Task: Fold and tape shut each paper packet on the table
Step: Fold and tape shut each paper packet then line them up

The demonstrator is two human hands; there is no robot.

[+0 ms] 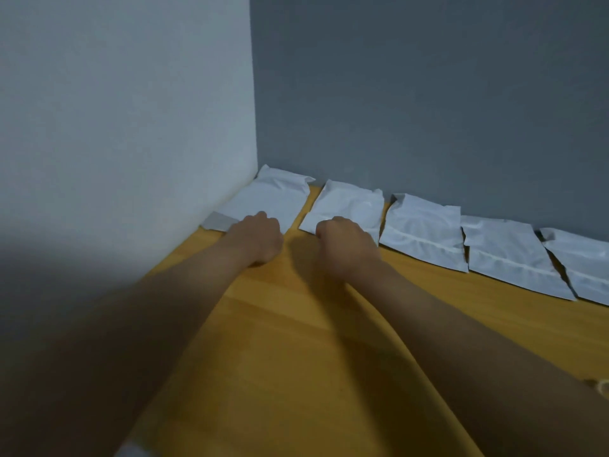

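- A yellow-brown wooden surface (pixel 313 341) fills the lower half of the frame, meeting a pale wall (pixel 125 94) at upper left and a darker grey wall (pixel 428 87) at upper right.
- Five white packets lie in a row along the foot of the grey wall, running from the corner at centre frame down toward the right edge.
- The first packet (pixel 267 196) sits in the corner, its left side against the pale wall; a grey flap shows at its lower left end.
- The second packet (pixel 349 202) lies just beside it, with a narrow strip of bare surface between them.
- The third packet (pixel 425 232), fourth packet (pixel 507 255) and fifth packet (pixel 583 262) follow to the right, their edges touching or slightly overlapping; the fifth is cut off by the frame edge.
- The left hand (pixel 257 239) is curled into a fist at the near edge of the first packet; its fingertips are hidden, so I cannot tell whether it grips the packet.
- The right hand (pixel 346 242) is likewise curled at the near edge of the second packet; whether it holds the edge is not visible.
- Both bare forearms stretch in from the lower corners of the frame, casting shadows on the surface.
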